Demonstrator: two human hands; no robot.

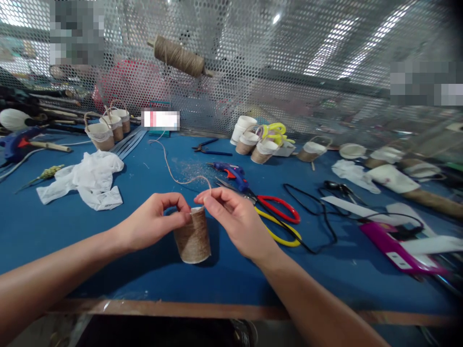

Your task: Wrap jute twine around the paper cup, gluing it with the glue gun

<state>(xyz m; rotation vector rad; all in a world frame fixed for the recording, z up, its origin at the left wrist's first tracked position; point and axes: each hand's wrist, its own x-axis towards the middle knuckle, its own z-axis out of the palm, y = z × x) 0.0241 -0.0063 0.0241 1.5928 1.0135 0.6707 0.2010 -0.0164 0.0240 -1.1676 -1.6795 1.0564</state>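
A small cup wrapped in brown twine [194, 238] stands at the front middle of the table, its pale rim partly behind my fingers. My left hand [155, 219] grips that rim from the left, thumb and fingers closed on it. At the right side of the rim my right hand [235, 219] pinches a strand of twine [170, 173]. From there the strand runs loosely back over the table toward a twine spool [179, 57] on the perforated panel. Just beyond my right hand lie a blue glue gun [235, 174] and scissors with red and yellow handles [280, 212].
White crumpled cloth [90, 176] lies at left, beside handled cups [99, 137] and another glue gun [18, 144]. Pliers [213, 149] and more cups [265, 150] are behind. A purple power strip [392, 248] and black cable [325, 221] occupy the right.
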